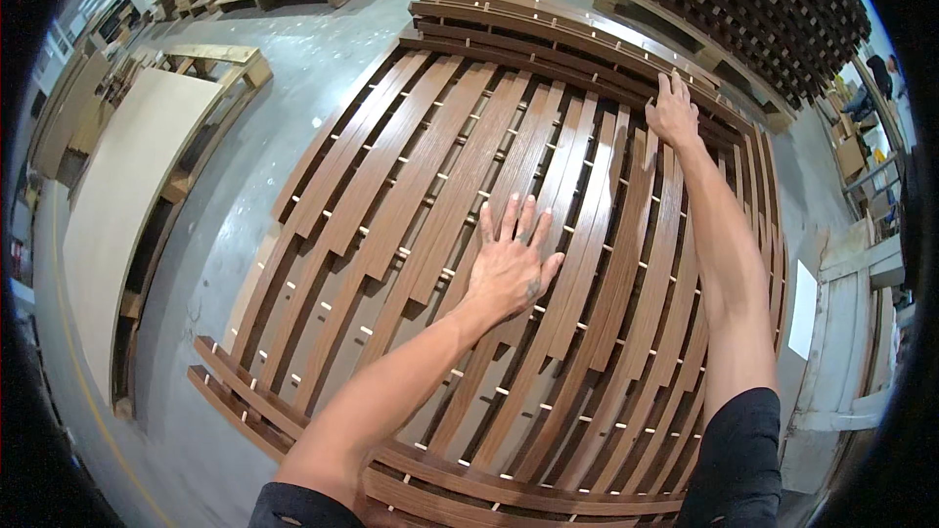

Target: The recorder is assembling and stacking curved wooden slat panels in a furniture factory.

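Note:
Rows of brown wooden slats (396,191) lie spread out before me, with small pale pegs (365,330) showing in the gaps. My left hand (509,269) rests palm down on the slats near the middle, fingers spread. Farther off and to the right, my right hand (673,112) reaches to the near side of a stack of long brown boards (528,29) laid crosswise along the far edge. Its fingers touch or hover at that stack's edge; contact is hard to tell. More long boards (469,489) run crosswise along the near edge.
A big pile of dark slatted pieces (734,10) stands on a pallet at the far right. Left of me, a pale flat sheet (147,186) lies on a wooden pallet. A grey machine frame (841,332) is on the right. A person (871,88) is at the far right.

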Tool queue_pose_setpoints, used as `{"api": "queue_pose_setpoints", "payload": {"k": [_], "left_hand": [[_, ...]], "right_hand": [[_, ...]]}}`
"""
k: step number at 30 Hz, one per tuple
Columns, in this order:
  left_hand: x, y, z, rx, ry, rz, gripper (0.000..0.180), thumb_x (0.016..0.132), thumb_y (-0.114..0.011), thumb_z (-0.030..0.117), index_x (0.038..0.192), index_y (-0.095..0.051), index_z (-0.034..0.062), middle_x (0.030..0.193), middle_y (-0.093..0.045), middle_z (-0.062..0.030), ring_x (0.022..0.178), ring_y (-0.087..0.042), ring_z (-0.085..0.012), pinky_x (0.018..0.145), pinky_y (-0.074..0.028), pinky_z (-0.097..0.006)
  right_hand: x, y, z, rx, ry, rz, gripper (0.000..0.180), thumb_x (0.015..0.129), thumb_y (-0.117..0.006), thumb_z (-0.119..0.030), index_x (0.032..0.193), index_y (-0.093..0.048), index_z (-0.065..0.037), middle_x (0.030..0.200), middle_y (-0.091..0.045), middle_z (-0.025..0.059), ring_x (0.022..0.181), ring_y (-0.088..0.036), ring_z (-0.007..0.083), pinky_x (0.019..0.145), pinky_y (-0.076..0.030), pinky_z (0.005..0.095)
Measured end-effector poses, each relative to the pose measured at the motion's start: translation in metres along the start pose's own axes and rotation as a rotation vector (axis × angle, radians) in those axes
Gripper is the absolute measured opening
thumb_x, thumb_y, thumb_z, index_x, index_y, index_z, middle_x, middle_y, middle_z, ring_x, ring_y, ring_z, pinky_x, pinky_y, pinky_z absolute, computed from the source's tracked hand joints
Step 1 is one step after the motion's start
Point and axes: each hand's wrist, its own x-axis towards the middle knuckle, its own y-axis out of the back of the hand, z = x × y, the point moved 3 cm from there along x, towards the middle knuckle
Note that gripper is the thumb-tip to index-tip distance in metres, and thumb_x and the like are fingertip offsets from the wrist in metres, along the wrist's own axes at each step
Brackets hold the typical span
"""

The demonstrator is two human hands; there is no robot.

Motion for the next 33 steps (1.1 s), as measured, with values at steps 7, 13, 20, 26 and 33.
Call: {"api": "queue_pose_setpoints", "payload": {"k": [7, 13, 20, 26, 33], "left_hand": [[0.003, 0.004, 0.001, -0.015, 0.005, -0.003, 0.064, 0.099, -0.027, 0.045, 0.147, -0.025, 0.0031, 0.153, -0.02, -0.0201, 0.144, -0.008, -0.037, 0.113, -0.001, -0.06], [-0.001, 0.002, -0.005, -0.03, 0.0, 0.029, 0.063, 0.099, -0.028, 0.044, 0.146, -0.027, 0.0025, 0.152, -0.022, -0.0208, 0.143, -0.01, -0.0377, 0.112, -0.001, -0.061], [0.003, 0.005, 0.002, -0.04, -0.012, 0.028, 0.062, 0.099, -0.028, 0.044, 0.145, -0.029, 0.0027, 0.152, -0.022, -0.0202, 0.143, -0.011, -0.0367, 0.112, -0.001, -0.061], [-0.006, -0.001, -0.007, -0.068, 0.008, 0.079, 0.064, 0.099, -0.027, 0.046, 0.145, -0.031, 0.0023, 0.152, -0.023, -0.0209, 0.143, -0.012, -0.0378, 0.112, 0.0, -0.062], [0.001, -0.014, -0.002, -0.119, -0.013, 0.165, 0.066, 0.098, -0.024, 0.048, 0.143, -0.033, 0.0018, 0.15, -0.026, -0.0239, 0.142, -0.017, -0.0404, 0.111, -0.002, -0.064]], "right_hand": [[0.04, -0.014, -0.006, 0.029, 0.097, -0.106, 0.08, 0.083, -0.06, -0.026, 0.148, -0.017, -0.009, 0.155, -0.019, 0.0123, 0.142, -0.021, 0.0304, 0.11, -0.027, 0.0551], [0.039, 0.002, -0.039, -0.056, -0.007, -0.213, 0.077, 0.078, -0.065, -0.023, 0.143, -0.026, -0.009, 0.143, -0.036, 0.014, 0.133, -0.035, 0.0343, 0.103, -0.032, 0.0614], [0.062, -0.017, -0.016, 0.106, 0.047, -0.144, 0.06, 0.078, -0.057, -0.013, 0.133, -0.035, -0.01, 0.128, -0.048, 0.0222, 0.12, -0.049, 0.0364, 0.096, -0.039, 0.0602], [0.015, -0.057, -0.041, -0.245, 0.243, -0.057, 0.046, 0.087, -0.052, -0.01, 0.131, -0.042, -0.015, 0.12, -0.052, 0.0149, 0.116, -0.051, 0.0332, 0.09, -0.039, 0.064], [-0.056, 0.003, -0.018, 0.035, 0.461, -0.137, 0.038, 0.086, -0.041, 0.001, 0.123, -0.049, -0.004, 0.113, -0.049, 0.018, 0.111, -0.051, 0.0331, 0.092, -0.045, 0.042]]}}
